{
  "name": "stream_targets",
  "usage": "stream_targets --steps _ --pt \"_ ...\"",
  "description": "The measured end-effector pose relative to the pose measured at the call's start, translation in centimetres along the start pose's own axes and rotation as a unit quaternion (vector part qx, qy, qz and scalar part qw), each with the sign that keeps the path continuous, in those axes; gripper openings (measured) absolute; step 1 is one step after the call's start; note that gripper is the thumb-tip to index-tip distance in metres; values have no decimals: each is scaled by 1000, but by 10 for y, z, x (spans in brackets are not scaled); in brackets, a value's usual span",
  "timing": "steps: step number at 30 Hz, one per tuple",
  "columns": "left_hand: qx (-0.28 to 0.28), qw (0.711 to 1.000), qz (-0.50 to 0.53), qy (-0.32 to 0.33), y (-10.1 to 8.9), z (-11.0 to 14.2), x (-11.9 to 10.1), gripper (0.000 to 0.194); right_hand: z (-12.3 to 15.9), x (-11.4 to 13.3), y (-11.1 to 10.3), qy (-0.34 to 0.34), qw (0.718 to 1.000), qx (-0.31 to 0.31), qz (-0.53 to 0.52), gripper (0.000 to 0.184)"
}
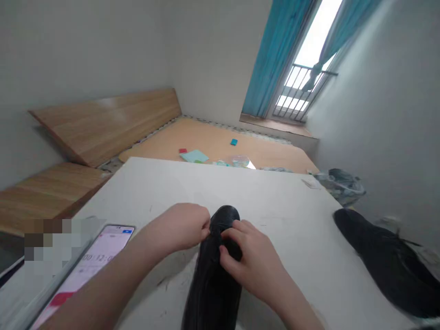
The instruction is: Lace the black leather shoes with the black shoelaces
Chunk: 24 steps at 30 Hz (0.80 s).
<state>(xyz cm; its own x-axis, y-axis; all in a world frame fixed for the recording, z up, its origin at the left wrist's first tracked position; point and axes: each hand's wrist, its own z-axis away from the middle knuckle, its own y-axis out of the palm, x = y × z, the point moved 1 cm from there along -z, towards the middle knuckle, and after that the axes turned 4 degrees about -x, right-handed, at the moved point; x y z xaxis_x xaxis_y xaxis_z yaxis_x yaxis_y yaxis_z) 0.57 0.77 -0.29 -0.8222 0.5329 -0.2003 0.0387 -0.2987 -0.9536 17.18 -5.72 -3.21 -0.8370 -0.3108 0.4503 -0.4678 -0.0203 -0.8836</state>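
A black lace-up shoe lies on the white table with its toe pointing away from me. My left hand is closed in a pinch at the left side of the lacing, and my right hand has its thumb and fingers bent in from the right. Both appear to grip the dark shoelace, though it is hard to make out against the shoe. Over at the right edge of the table rests a second black shoe, with a lace end sticking out.
A phone showing a timer lies on the white table at left, partly behind my left forearm. Small coloured items, including a pale green sheet, lie on the tan surface beyond. A bag-lined bin stands at right.
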Motion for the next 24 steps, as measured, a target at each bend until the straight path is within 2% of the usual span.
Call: stream_targets --steps 8,16,21,24 --pt "5 1000 3 1 6 -7 -7 27 -8 -4 -7 -6 998 49 -47 24" --pt "15 1000 21 10 10 -10 -2 25 -24 14 2 9 988 67 140 18" --pt "21 999 38 16 13 -9 3 25 -29 13 8 15 991 65 117 17" --pt "16 998 53 10 13 -8 5 25 -28 6 4 18 995 45 88 10"
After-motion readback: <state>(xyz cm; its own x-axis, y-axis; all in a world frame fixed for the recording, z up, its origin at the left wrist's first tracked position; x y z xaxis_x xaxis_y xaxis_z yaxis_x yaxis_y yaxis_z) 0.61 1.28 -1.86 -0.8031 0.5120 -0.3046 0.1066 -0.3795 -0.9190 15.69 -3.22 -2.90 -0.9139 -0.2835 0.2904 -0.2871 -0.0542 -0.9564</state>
